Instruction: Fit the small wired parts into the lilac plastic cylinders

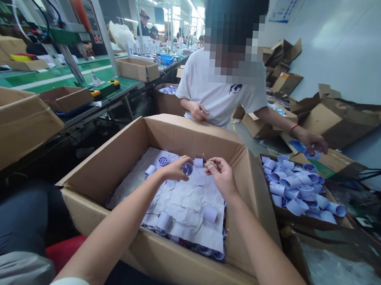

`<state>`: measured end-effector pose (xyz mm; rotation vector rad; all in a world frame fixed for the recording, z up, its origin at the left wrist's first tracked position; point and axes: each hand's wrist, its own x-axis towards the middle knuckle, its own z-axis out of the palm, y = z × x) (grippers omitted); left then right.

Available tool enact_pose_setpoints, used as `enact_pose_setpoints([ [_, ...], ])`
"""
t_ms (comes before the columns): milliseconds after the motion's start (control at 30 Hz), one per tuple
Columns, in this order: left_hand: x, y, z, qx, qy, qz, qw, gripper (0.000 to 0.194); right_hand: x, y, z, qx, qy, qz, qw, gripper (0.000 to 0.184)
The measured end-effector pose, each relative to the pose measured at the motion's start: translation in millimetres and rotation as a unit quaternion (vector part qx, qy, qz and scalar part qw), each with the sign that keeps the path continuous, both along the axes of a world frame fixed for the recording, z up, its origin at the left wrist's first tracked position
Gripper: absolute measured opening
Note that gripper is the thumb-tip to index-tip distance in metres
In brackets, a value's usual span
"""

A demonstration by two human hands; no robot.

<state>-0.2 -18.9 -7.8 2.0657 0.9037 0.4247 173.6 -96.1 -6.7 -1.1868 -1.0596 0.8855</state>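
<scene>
My left hand (176, 168) is curled around a short lavender plastic cylinder (187, 169), its open end turned towards me. To its right my right hand (221, 174) pinches a small beige piece (210, 164), with what looks like a thin wire sticking up beside it; its exact kind is too small to tell. Both hands are over a large cardboard box (98, 216). Inside, a crumpled white paper sheet (180, 202) bears several loose lavender cylinders, such as one at the right (210, 213) and one nearer me (164, 221). More parts show under the sheet's near edge.
Across the box stands a co-worker (213, 92), whose hand (313, 141) holds a similar part over a carton (330, 224) heaped with lavender cylinders. A green workbench (68, 75) with small cartons runs along the left. Collapsed cardboard boxes (337, 117) lie by the right wall.
</scene>
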Motion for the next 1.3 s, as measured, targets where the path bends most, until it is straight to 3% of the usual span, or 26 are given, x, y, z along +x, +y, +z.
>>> enact_pose_setpoints([
  [567, 4, 1, -10.0, 0.013, -0.015, -0.041, 0.999, 0.044, -1, -5, 7.7, -0.019, 0.076, 0.009, 0.997, 0.039],
  [900, 4, -2, -4.2, -0.008, 0.006, -0.030, 0.999, 0.045, 0, -7, 7.0, -0.030, 0.094, 0.073, 0.992, 0.042],
  [1300, 6, 0, -9.0, 0.056, -0.018, 0.028, 0.998, 0.046, -1, -10, 12.1, -0.111, 0.124, 0.136, 0.977, 0.043],
])
